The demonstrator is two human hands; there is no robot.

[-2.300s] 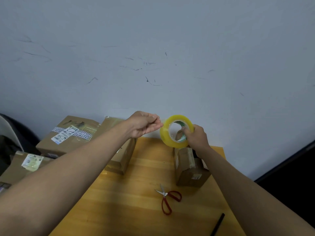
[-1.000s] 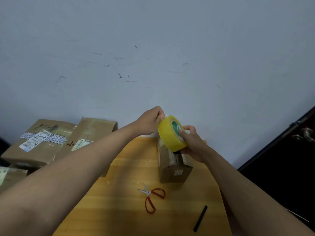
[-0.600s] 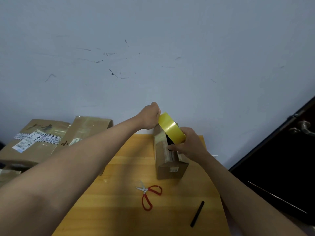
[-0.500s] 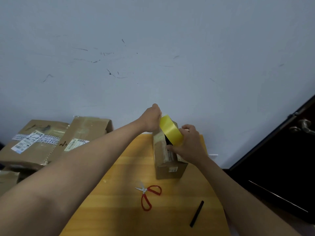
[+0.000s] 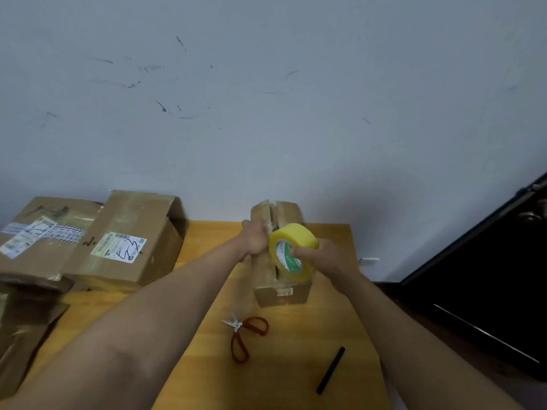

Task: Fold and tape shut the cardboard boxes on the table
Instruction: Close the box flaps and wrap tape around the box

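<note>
A small brown cardboard box (image 5: 281,295) stands at the back middle of the wooden table (image 5: 284,383), its top flaps folded together with a seam showing at the far end. My left hand (image 5: 255,238) lies on the box's top left with fingers curled, pinching the free end of the tape against the cardboard. My right hand (image 5: 324,258) grips the yellow tape roll (image 5: 294,247), thumb across its green-printed core. The roll sits just above the box top, close beside my left hand. Both hands hide the middle of the box top.
Red-handled scissors (image 5: 246,335) and a black pen (image 5: 331,369) lie on the table in front of the box. Larger taped boxes (image 5: 127,241) (image 5: 38,229) are stacked at the left, another (image 5: 17,338) lower left. A dark door (image 5: 488,276) stands right; the wall is right behind.
Both hands came down from mid-air onto the small box. The roll, held up in front of the wall before, now sits at the box top with the tape end held down.
</note>
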